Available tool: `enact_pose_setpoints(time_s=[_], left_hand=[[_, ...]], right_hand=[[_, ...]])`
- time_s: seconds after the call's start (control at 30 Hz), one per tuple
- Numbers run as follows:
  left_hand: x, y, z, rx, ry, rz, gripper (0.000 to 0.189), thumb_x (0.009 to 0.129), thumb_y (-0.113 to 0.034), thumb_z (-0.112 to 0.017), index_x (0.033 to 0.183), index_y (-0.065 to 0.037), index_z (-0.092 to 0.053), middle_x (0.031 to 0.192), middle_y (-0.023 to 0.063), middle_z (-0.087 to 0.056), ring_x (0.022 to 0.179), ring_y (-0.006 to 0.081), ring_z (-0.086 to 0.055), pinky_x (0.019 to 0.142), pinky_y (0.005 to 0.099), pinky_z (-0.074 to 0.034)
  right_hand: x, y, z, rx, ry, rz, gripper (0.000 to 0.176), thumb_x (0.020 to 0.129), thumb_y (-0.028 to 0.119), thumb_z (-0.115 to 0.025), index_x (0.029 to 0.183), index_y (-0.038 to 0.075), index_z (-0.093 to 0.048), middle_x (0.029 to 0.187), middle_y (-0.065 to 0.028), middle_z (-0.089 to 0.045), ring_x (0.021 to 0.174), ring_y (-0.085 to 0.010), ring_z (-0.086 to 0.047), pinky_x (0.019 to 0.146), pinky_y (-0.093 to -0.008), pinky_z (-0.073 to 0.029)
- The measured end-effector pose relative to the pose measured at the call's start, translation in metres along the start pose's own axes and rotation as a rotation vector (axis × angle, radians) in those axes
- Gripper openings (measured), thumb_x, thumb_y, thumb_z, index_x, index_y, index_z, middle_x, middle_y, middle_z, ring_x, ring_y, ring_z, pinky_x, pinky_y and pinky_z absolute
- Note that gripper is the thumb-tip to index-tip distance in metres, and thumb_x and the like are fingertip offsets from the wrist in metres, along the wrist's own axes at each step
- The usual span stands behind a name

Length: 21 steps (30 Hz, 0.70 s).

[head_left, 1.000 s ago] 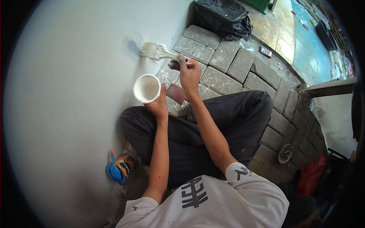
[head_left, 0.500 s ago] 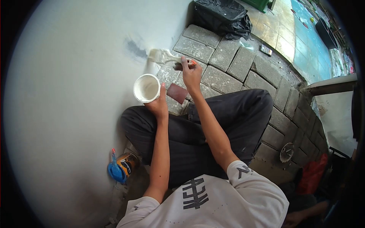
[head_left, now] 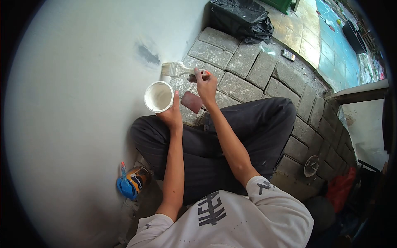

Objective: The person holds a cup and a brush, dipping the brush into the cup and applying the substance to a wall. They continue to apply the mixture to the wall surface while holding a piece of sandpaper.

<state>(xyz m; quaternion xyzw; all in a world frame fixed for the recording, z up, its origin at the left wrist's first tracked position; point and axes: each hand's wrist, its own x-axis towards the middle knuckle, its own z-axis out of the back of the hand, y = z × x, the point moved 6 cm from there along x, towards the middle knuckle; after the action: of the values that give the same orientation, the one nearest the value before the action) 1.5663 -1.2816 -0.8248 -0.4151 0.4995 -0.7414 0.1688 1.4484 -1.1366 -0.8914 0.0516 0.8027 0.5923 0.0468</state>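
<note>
The right hand (head_left: 205,84) has its grip pinched around the handle of a paintbrush (head_left: 175,69); the fingers cover most of that handle, and only an orange tip shows at the knuckles. The brush points left, its pale, paint-laden bristles against the white wall (head_left: 82,107) near where the wall meets the paving stones (head_left: 248,70); whether the bristles press on the wall or only brush it is hard to tell. A dark grey patch (head_left: 148,55) lies on the wall just beyond the bristles, to the far left of them.

The left hand (head_left: 171,115) is closed around a small white cup (head_left: 159,96), nearer than the brush and just left of the right wrist; the thumb lies along the cup's right side, and the other fingers are hidden behind it. The cup's mouth faces the camera, its inside coated white; no level of paint can be made out.

A flat reddish-brown piece (head_left: 192,101) sits between the two hands; its right edge is hidden by the right wrist, and I cannot tell whether the left hand holds it or it lies on the stones.

Dark trousers (head_left: 240,132) fill the middle; a can (head_left: 135,180) with something blue on it stands at the wall near left, its label too small to read; a black bag (head_left: 242,18) lies far off, partly cut off by the top edge.
</note>
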Motion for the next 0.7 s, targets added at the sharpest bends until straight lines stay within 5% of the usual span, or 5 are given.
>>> enact_pose_setpoints(time_s=[0.23, 0.37, 0.5, 0.7], left_hand=[[-0.001, 0.005, 0.002, 0.022, 0.002, 0.008, 0.059, 0.078, -0.008, -0.089, 0.128, 0.006, -0.059, 0.123, 0.0144, -0.067, 0.111, 0.0241, -0.065, 0.101, 0.0394, -0.048], [-0.001, 0.001, 0.002, 0.038, 0.0, -0.001, 0.059, 0.078, -0.008, -0.088, 0.128, 0.006, -0.059, 0.123, 0.0147, -0.067, 0.111, 0.0241, -0.065, 0.1, 0.0392, -0.049], [-0.002, 0.005, 0.002, -0.006, 0.015, -0.004, 0.058, 0.079, -0.008, -0.088, 0.128, 0.005, -0.059, 0.123, 0.0144, -0.067, 0.11, 0.0234, -0.065, 0.099, 0.0388, -0.05], [-0.001, 0.001, 0.001, 0.027, 0.016, -0.035, 0.058, 0.078, -0.006, -0.088, 0.128, 0.005, -0.059, 0.124, 0.0141, -0.067, 0.111, 0.0236, -0.064, 0.101, 0.039, -0.048]], right_hand=[[-0.008, 0.098, -0.044, 0.516, 0.143, -0.036, 0.031, 0.103, 0.021, -0.062, 0.106, -0.01, -0.065, 0.093, -0.0185, -0.073, 0.078, -0.0247, -0.075, 0.072, -0.0368, -0.064], [-0.008, 0.028, -0.04, 0.486, 0.101, -0.121, 0.031, 0.102, 0.021, -0.063, 0.105, -0.01, -0.065, 0.094, -0.0199, -0.073, 0.079, -0.0248, -0.075, 0.073, -0.0353, -0.064], [-0.002, -0.047, 0.0, 0.113, 0.016, -0.091, 0.03, 0.101, 0.019, -0.065, 0.096, -0.01, -0.07, 0.084, -0.0156, -0.074, 0.074, -0.0211, -0.074, 0.07, -0.0329, -0.063], [-0.013, 0.091, -0.031, -0.123, 0.083, 0.115, 0.031, 0.101, 0.02, -0.065, 0.093, -0.009, -0.071, 0.077, -0.0136, -0.073, 0.073, -0.0198, -0.074, 0.068, -0.0313, -0.061]])
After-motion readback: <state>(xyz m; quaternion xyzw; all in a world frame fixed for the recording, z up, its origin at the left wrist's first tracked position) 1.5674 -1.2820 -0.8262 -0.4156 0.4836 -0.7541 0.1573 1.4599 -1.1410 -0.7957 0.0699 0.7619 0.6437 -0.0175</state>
